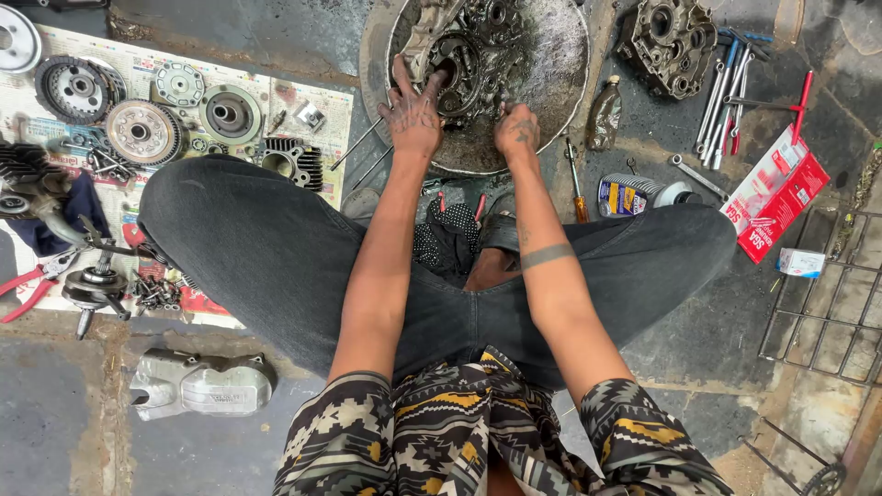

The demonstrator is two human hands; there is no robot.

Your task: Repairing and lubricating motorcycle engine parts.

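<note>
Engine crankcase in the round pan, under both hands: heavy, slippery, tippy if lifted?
Probably heavy for its size: the engine crankcase looks like cast metal packed with gears. Likely slippery, since the left hand, right hand and pan are grimy with oil. Its irregular shape may rock.

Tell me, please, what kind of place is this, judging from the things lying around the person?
Probably a small motorcycle or engine repair workshop, with work done on the floor. Both hands, left hand and right hand, are on a greasy engine case in a metal basin; clutch parts and wrenches lie around.
</note>
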